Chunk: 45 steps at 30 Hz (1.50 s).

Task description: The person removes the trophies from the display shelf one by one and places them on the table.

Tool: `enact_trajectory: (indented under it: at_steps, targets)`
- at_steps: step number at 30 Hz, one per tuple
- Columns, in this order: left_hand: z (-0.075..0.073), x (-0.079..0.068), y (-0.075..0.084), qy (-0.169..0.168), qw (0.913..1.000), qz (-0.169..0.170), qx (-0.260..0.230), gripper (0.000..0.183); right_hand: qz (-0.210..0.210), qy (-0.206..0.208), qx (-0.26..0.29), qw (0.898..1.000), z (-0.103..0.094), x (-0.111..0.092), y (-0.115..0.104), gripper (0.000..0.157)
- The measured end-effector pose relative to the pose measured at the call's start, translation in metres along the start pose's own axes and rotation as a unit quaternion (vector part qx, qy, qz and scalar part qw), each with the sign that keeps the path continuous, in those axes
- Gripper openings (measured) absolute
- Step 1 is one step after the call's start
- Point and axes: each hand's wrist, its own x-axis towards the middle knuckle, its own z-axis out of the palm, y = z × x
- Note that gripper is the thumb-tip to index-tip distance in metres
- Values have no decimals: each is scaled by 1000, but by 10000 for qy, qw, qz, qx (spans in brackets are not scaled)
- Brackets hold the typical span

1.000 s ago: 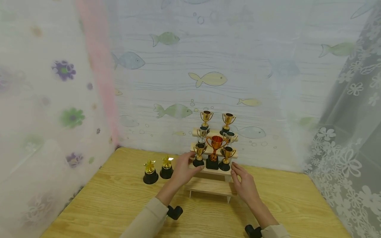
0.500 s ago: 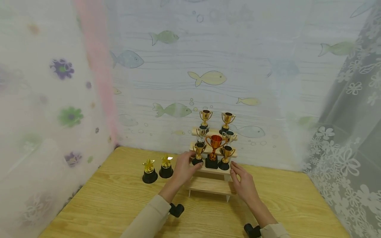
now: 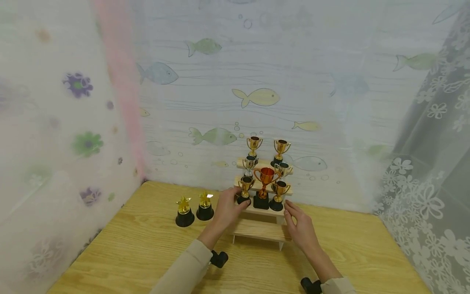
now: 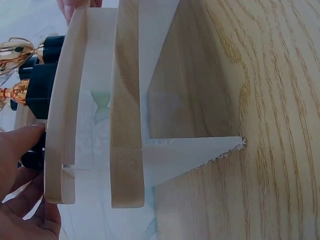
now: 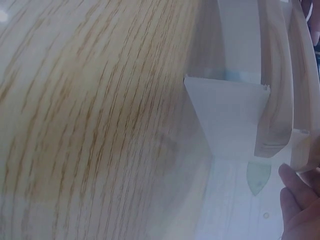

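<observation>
In the head view a stepped wooden stand (image 3: 261, 230) holds small trophy cups. My left hand (image 3: 227, 207) grips the black base of the left gold trophy cup (image 3: 246, 184), on the second step up. The left wrist view has its thumb (image 4: 22, 140) against that base, with fingers around the step's end. Beside it stand a larger orange-red trophy cup (image 3: 266, 176) and another gold trophy cup (image 3: 280, 189). My right hand (image 3: 302, 225) is at the step's right end, fingers extended; the right wrist view shows its fingertips (image 5: 287, 172) beside the wood.
Silver cups (image 3: 249, 164) stand one step higher, with gold cups (image 3: 281, 148) on the top step. Two star trophies (image 3: 185, 216) with black bases stand on the wooden table (image 3: 128, 241) to the left. A fish-patterned curtain (image 3: 220, 94) hangs behind the stand.
My left thumb has moved slightly up and in, against the left gold trophy cup's base. The right hand keeps its place, and the cups stand as before.
</observation>
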Motion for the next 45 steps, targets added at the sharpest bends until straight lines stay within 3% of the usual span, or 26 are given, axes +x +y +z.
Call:
enact_trajectory:
  at_steps: [10, 29, 37, 45]
  targets:
    - [-5, -2, 3, -51, 10000, 77, -6, 33, -17, -1, -18, 10000, 1, -1, -1, 35]
    - [-18, -16, 2, -94, 9997, -244, -21, 43, 135, -97, -2, 9999, 1, -4, -3, 36]
    - [-23, -17, -1, -80, 9997, -7, 210, 42, 196, -176, 24, 9996, -1, -4, -6, 38]
    - [-26, -19, -2, -106, 9997, -22, 215, 40, 177, -150, 18, 9997, -2, -2, -7, 38]
